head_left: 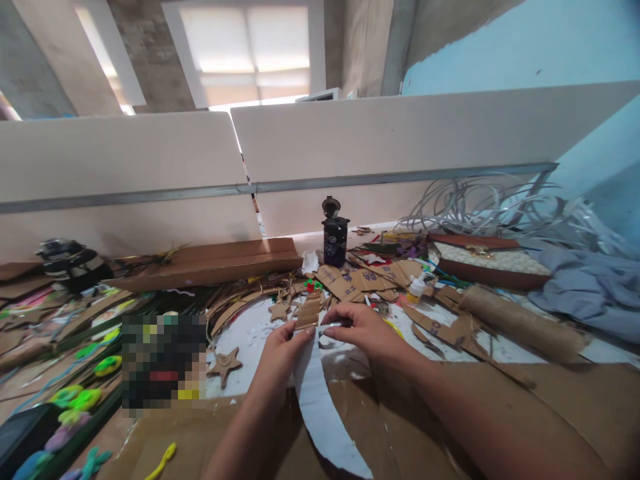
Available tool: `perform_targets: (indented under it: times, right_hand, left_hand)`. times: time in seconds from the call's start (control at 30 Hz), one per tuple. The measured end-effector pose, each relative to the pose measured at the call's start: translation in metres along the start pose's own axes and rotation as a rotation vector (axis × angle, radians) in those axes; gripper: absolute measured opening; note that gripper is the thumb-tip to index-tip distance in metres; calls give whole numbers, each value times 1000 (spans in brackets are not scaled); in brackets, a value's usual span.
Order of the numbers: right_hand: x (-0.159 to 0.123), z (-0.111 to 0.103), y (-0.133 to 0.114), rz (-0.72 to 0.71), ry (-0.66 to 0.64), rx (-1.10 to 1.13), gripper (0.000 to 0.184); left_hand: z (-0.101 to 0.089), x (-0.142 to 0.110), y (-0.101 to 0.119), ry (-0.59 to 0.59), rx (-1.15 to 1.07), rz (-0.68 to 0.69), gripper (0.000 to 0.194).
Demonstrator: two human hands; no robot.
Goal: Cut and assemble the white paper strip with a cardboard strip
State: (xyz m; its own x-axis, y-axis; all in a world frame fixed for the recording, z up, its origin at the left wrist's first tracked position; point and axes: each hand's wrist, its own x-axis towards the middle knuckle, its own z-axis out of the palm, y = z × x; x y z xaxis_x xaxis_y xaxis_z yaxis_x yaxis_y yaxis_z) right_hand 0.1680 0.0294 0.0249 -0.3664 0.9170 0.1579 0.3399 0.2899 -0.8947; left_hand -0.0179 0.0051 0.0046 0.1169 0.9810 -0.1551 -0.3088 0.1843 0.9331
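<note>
A curved cardboard strip (320, 407), white on the face toward me, runs from my hands down toward the bottom edge of the view. My left hand (285, 347) grips its upper part, thumb on the white face. A brown corrugated end (308, 311) sticks up beyond that thumb. My right hand (357, 327) is closed in a pinch at the strip's right edge, fingertips close to the left thumb. Below those fingers a small white curl shows; whether it belongs to the strip I cannot tell. Cardboard stars (225, 366) lie left of my hands.
A dark bottle (335, 240) with its lid up stands behind my hands. Cardboard scraps (360, 280), a small glue bottle (415, 288), a brown roll (523, 323) and a handbag (490, 261) lie to the right. Brown cardboard (550, 400) covers the near side. Colourful pieces (83, 400) sit at left.
</note>
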Motion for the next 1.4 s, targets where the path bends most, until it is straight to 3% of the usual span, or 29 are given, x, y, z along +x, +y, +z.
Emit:
perform_targets:
  times: [0.4, 0.6, 0.73, 0.83, 1.0, 1.2, 1.4]
  right_hand:
    - [3, -3, 6, -169, 61, -554, 17]
    - [6, -9, 17, -148, 77, -623, 14]
    - [6, -14, 21, -160, 59, -612, 30]
    - [6, -17, 21, -165, 85, -616, 32]
    - [8, -28, 27, -94, 153, -633, 25]
    - [14, -37, 58, 84, 266, -694, 23]
    - [16, -32, 74, 146, 224, -733, 26]
  left_hand:
    - [-4, 2, 8, 51, -147, -51, 20]
    - [-9, 7, 16, 142, -174, -42, 12]
    - [-14, 11, 18, 170, -158, -37, 13]
    - [-17, 12, 17, 163, -132, -44, 12]
    - [-21, 17, 10, 168, -76, -61, 8]
    - [-31, 28, -4, 146, -24, -54, 8]
    - [-37, 34, -7, 154, -15, -44, 9]
